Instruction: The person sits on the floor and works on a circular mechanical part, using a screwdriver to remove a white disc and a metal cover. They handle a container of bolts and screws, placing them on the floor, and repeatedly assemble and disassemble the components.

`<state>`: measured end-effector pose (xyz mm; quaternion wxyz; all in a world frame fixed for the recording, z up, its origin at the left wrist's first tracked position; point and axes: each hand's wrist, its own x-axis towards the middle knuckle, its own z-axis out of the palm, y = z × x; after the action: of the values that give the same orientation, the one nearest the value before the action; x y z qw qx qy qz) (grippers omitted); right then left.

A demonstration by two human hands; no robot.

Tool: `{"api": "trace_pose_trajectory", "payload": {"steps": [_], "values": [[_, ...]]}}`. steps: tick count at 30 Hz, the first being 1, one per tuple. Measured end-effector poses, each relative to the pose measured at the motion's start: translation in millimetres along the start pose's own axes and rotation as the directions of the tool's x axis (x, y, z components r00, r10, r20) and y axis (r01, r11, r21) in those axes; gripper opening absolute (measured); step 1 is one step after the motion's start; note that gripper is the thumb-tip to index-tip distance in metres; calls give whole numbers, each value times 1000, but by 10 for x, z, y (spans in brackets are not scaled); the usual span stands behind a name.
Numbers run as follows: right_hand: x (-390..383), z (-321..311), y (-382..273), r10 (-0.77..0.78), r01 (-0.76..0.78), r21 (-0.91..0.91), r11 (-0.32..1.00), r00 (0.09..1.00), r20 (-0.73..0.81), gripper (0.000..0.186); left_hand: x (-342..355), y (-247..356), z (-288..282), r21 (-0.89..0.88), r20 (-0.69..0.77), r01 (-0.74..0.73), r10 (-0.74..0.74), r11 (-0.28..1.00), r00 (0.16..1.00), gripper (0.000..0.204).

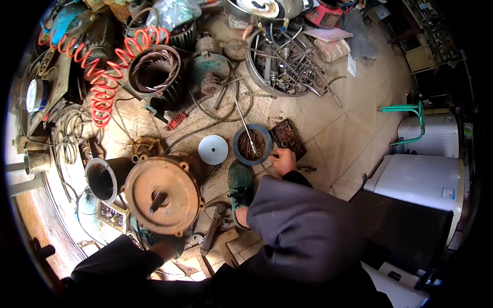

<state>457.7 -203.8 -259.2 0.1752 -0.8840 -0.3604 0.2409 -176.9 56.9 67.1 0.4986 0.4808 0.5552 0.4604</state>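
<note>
My right hand [283, 161] is beside the right rim of a round dish with a blue-grey rim [236, 149]. Its fingers are curled together, and whatever they may hold is too small to make out. Rusty bolts [246, 149] fill the dish, and the lower end of a long metal socket wrench [241, 117] rests among them. Just beyond my hand, a dark rectangular tray [299, 150] holds more rusty small parts. Left of the dish lies a pale disc with a centre hole [213, 149]. No part of my left hand shows.
A large rusty motor [167, 192] with a shaft stands at left, beside a metal cylinder [102, 179]. My green shoe [240, 184] is below the dish. Farther off are a wound stator [154, 71], a red coiled hose [102, 97] and a tool-filled basin [251, 64]. White appliances [416, 179] stand right.
</note>
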Motion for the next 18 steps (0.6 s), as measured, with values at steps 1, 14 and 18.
{"api": "trace_pose_trajectory", "payload": {"steps": [1,14,18], "values": [[38,148,-2,29,-30,-23,999,999,-20,24,16,-34,51,14,-6,13,-13,1000,1000,32],[254,474,-229,167,-177,-206,962,984,-67,27,220,-311,369,67,-40,133,-131,989,991,31],[332,473,-206,184,-185,-227,956,983,-28,26,221,-329,393,68,-40,145,-142,987,989,31]]}}
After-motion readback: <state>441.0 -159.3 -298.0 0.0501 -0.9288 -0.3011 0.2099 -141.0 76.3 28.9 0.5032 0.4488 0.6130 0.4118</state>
